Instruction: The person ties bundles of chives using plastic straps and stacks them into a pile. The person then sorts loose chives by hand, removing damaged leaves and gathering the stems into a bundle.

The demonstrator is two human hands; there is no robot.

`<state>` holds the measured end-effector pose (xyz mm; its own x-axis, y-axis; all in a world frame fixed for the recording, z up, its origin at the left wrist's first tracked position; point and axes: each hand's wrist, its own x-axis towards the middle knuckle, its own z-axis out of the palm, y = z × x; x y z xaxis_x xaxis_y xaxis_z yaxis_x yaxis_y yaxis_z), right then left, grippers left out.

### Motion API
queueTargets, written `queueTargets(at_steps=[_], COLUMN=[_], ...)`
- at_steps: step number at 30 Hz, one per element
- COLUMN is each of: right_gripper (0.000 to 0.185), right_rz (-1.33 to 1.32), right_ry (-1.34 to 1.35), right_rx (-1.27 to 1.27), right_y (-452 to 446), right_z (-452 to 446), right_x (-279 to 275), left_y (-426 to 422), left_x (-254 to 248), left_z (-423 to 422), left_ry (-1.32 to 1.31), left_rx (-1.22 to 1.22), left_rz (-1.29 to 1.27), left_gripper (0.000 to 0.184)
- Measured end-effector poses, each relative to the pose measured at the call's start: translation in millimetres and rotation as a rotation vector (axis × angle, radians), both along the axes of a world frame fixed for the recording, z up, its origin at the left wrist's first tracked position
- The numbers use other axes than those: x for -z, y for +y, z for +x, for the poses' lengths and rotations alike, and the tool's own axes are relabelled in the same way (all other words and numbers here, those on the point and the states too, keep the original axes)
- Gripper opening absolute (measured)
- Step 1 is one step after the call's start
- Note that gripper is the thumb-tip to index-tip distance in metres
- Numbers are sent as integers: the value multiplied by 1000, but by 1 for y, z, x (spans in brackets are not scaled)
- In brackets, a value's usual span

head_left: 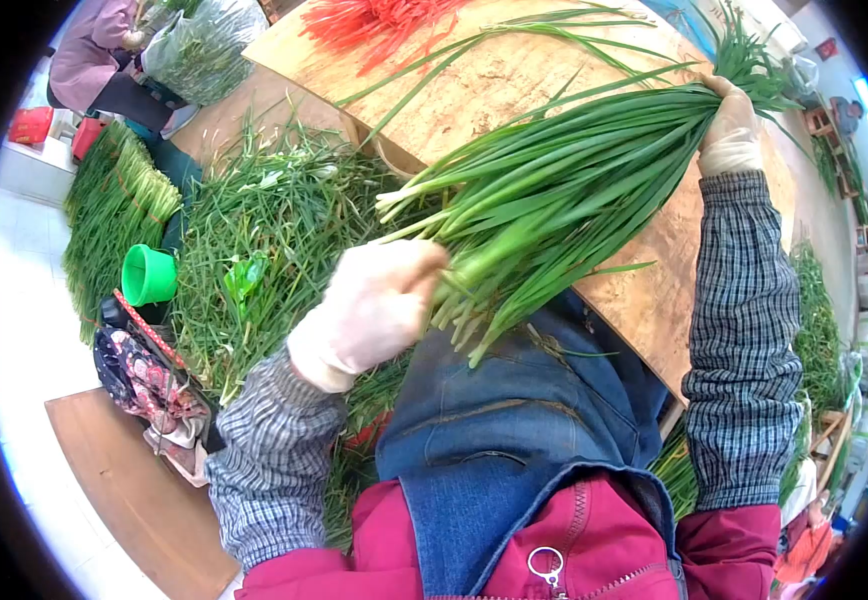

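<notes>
A bunch of long green leafy stalks [594,170] spans the middle of the view, its pale root ends pointing left and down. My right hand [730,120], in a pale glove, is wrapped round the leafy part of the bunch at the upper right, with leaf tips spreading beyond it. My left hand [379,305], gloved too and slightly blurred, is closed at the pale ends on the left side of the bunch. What lies between its fingers is hidden. The bunch is held over the edge of a wooden table [694,270] and above my lap.
Red ties [374,25] and loose stalks lie on the table. Left of it are a large heap of loose greens [264,220], a green bucket [149,275] and tied bundles [119,200]. A person [94,55] sits at the upper left beside a plastic bag [209,50].
</notes>
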<state>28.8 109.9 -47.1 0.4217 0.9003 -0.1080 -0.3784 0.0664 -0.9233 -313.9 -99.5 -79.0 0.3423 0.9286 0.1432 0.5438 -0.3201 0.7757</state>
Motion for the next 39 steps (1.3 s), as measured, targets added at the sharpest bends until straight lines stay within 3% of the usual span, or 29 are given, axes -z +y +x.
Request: queueTargets(at_steps=[5,7,9,11,12,14,17,18,20,21,23,25,27,29,31,33,35,37,39], right_gripper=[15,14,18,18,18,17,18,18,19,10,11,11,12,13,15,19,20,22,23], right_rz=[-61,-120,-127,-112,-107,-95,-154,-127,-104,-69,-65,-61,-57,-57,-28,-20,-27,-87,-121], right_ry=[-67,-105,-48,-26,-29,-40,-103,-81,-123,-90,-92,-68,-34,5,16,-23,-11,100,107], right_rx=[40,-70,78,94,78,48,130,49,6,-31,42,8,-24,-48,-98,-24,3,53,74], right_y=[-2,7,2,7,8,9,4,7,4,13,9,12,13,12,10,12,32,36,45], right_z=[-7,18,7,13,15,16,10,18,18,32,27,33,36,36,29,13,24,16,27], right_x=[4,11,9,14,16,17,10,14,13,20,18,20,22,19,14,11,23,22,38], left_y=[-46,-74,-107,-152,-184,-184,-145,-115,-61,-40,-1,23,45,56,56,55,59,48,23], left_x=[12,13,16,40,74,66,67,55,34,29,31,30,61,50,21,5,24,28,1], left_z=[-51,-93,-152,-226,-275,-257,-197,-157,-86,-58,-18,17,21,13,-12,-40,-89,-136,-129], left_ry=[-95,-219,-318,-407,137,1309,895,793,242,137,186,264,142,-157,-192,-128,133,259,102], left_rx=[-293,-629,-871,-957,-998,-970,-750,-641,-464,-414,-323,-273,-141,-117,-179,-267,-399,-773,-901], left_rz=[-14,-263,-357,-468,-408,-578,274,312,373,406,569,374,218,167,114,-87,234,237,-96], left_gripper=[13,12,12,13,13,14,20,28,27,26,24,26,25,17,16,16,15,16,15])
